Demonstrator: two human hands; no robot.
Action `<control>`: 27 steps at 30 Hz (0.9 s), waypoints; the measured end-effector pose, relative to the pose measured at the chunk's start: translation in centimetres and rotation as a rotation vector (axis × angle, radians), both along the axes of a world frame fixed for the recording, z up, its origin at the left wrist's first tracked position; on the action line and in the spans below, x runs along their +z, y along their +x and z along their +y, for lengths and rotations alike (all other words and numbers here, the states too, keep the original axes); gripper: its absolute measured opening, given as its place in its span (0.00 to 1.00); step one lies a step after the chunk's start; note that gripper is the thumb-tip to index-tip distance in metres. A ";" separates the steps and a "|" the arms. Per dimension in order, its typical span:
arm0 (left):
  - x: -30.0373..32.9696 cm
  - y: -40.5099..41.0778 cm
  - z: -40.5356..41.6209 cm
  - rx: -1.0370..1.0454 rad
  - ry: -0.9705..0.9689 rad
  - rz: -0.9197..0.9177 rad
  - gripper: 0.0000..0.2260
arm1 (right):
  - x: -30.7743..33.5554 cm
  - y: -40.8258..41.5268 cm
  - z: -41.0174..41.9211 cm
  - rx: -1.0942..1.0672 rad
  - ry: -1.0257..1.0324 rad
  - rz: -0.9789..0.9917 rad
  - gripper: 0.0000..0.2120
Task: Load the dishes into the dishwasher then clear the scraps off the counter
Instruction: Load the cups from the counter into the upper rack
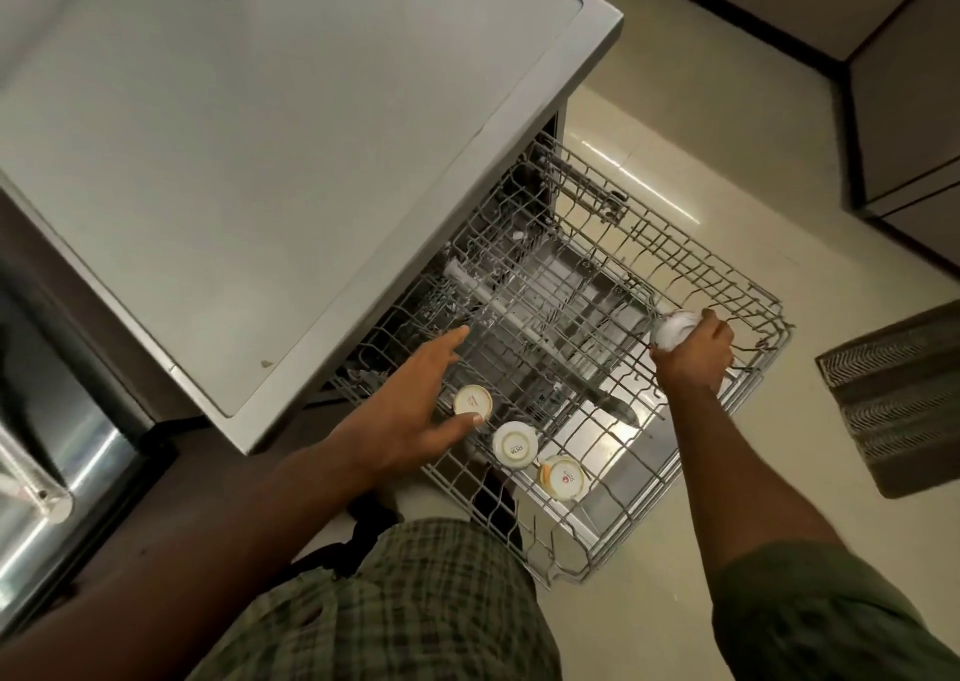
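Floor: pale glossy tiles, a striped mat (898, 405) off to the right, dark cabinets along the far wall.
Dishwasher: its flat grey top (249, 160) fills the upper left; the door is down and the upper rack (597, 503) is pulled fully out over it, likely so both hands can reach every row.
Cups: three white cups sit mouth-down along the rack's near-left edge, one (471, 400) by the left thumb, a second (514, 445) and a third (562, 477) next in the row; bases up, so water should drain off.
Right hand (693, 350): fingers curled round a fourth white cup (674, 329), held at the rack's far-right side, touching or just above the wires; I cannot tell which.
Left hand (421, 394): fingers straight and spread, holding nothing, thumb tip at the first cup's rim, probably steadying it.
Stage: loading is under way; the counter scraps are not in view.
Risk: a cup set between tines askew could tip.
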State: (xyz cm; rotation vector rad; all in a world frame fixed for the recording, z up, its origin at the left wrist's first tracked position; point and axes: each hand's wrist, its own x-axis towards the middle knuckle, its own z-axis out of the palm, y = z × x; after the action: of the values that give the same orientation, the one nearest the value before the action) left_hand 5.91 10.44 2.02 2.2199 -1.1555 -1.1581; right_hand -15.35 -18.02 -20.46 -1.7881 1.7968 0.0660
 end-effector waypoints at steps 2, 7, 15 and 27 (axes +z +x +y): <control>-0.1 -0.3 -0.1 -0.006 -0.007 -0.005 0.44 | 0.0 -0.1 0.0 0.012 0.010 0.007 0.48; 0.1 -0.9 0.3 -0.005 -0.017 -0.001 0.44 | 0.3 -0.3 0.5 0.002 0.057 0.024 0.48; 0.4 -1.7 1.7 -0.009 -0.031 0.010 0.44 | 1.5 -0.8 2.6 -0.052 0.012 -0.053 0.47; 2.2 -2.3 4.2 0.046 -0.116 0.045 0.41 | 10.5 3.5 13.5 0.139 -0.094 -0.437 0.35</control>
State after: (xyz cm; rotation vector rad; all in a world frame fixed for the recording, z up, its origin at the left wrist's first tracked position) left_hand 3.63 14.61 4.25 2.1111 -1.1188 -1.0889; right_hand -11.88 -4.53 -9.96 -1.8197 1.3849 -0.3347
